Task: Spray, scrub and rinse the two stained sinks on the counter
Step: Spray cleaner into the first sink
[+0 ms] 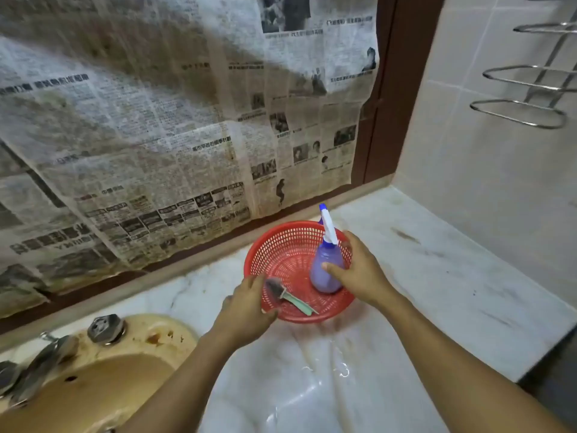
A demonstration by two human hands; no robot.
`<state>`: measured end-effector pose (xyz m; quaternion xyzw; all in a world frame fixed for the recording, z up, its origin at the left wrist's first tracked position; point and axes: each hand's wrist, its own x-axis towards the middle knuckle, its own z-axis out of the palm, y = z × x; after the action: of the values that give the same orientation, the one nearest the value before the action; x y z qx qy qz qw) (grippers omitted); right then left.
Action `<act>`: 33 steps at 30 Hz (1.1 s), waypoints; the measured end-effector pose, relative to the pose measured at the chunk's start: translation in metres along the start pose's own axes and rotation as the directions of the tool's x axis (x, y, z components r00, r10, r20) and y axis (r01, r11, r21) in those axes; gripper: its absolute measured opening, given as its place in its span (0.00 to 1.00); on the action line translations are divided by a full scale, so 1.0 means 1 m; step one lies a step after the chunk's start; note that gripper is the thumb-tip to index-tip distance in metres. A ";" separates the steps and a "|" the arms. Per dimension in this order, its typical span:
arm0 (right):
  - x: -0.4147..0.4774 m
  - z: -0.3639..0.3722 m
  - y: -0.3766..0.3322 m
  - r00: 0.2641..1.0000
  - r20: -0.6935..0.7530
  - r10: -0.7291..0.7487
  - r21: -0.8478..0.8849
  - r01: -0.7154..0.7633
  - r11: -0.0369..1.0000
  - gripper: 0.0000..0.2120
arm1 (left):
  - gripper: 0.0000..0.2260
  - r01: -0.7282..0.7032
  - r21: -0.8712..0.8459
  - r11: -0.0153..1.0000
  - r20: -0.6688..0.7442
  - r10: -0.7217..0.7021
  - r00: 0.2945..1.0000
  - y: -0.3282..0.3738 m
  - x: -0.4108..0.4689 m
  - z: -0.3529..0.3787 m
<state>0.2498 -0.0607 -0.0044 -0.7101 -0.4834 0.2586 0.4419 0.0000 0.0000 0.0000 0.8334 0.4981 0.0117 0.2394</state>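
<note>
A red plastic basket [282, 245] stands on the marble counter [437, 276]. Inside it a purple spray bottle [324, 267] with a white and blue nozzle stands upright. My right hand [362, 273] wraps around the bottle's body. A small brush [288, 295] with dark bristles and a green handle lies in the basket's near side. My left hand [246, 307] holds the basket's near left rim, beside the brush head. One brown-stained sink [93, 385] shows at the lower left, with a metal tap [37, 367] on its rim. A second sink is out of view.
Newspaper sheets [156, 135] cover the wall behind the counter. A tiled wall with a chrome rack [524, 110] rises on the right. The counter's edge drops off at the lower right. Water glistens on the marble in front of me.
</note>
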 end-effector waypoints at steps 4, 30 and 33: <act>0.028 0.015 0.002 1.000 -0.005 -0.027 0.028 0.027 0.999 0.39 | 0.18 0.044 0.300 0.953 -0.222 0.025 0.975 0.003 0.017 0.019; 0.060 0.017 0.031 0.993 -0.090 -0.078 0.227 0.097 0.969 0.30 | 0.12 -0.483 0.408 0.774 0.048 0.511 0.858 0.012 0.111 0.028; 0.057 0.004 0.013 0.990 -0.095 -0.105 0.231 0.124 0.965 0.28 | 0.09 -0.493 0.304 0.815 -0.050 0.530 0.846 0.009 0.097 0.007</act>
<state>0.2748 -0.0089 -0.0141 -0.6332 -0.4711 0.2589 0.5568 0.0581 0.0745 -0.0232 0.9591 0.2666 0.0607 0.0738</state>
